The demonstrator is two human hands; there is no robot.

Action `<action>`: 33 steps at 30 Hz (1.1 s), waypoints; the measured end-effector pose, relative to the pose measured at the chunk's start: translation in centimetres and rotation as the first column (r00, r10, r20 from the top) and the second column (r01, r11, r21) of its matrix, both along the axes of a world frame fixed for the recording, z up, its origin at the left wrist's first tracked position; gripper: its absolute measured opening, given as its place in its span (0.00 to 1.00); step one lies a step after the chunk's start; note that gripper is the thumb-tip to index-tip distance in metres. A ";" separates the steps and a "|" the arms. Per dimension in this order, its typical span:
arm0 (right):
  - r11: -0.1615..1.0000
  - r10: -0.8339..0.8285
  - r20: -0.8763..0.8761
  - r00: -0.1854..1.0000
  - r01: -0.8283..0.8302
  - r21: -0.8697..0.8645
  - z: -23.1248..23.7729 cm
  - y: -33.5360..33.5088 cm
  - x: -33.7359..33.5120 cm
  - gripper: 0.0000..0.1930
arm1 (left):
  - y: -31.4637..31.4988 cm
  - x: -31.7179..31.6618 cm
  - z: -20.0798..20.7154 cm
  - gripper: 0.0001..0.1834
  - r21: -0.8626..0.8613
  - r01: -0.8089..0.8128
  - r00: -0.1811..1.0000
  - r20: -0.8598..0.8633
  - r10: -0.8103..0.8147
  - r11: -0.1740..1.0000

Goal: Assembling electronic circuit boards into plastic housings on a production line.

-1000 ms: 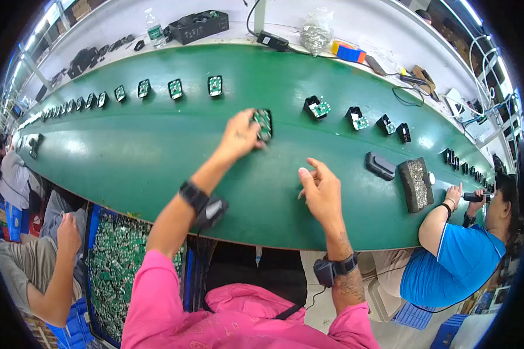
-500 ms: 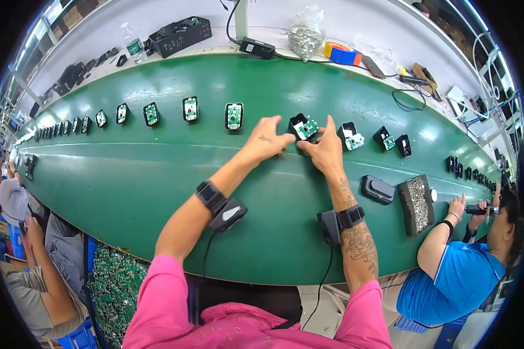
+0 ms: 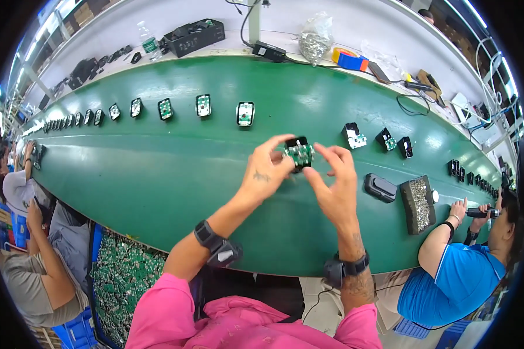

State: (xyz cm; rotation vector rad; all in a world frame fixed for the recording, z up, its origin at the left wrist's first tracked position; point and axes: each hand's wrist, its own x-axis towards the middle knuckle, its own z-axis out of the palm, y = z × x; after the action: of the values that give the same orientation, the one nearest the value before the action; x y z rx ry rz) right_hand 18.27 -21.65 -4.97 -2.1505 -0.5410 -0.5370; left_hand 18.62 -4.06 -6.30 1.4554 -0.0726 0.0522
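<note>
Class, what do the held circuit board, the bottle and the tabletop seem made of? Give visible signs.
Circuit board: probably coated laminate, green with small pale parts mounted on it.
Bottle: likely clear, glossy plastic; its upper part looks see-through.
Tabletop: smooth, semi-gloss green surface, perhaps rubber or laminate; it reflects light softly, but the material is uncertain.

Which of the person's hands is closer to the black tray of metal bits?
Right. The right hand is left of the tray; the left hand is farther left, at a black housing.
</note>
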 end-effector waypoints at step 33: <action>0.933 0.323 -0.077 0.943 -0.331 -0.138 6.5 1.3 -18.4 0.03 | 0.8 -22.5 5.6 0.34 0.192 -0.121 0.983 0.161 0.090 0.974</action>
State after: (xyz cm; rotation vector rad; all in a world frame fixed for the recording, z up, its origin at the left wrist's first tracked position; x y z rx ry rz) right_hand -0.13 -20.33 1.52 -2.1458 -0.9142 -0.2594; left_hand -3.87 -3.24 -0.73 1.6556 -0.1280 0.2492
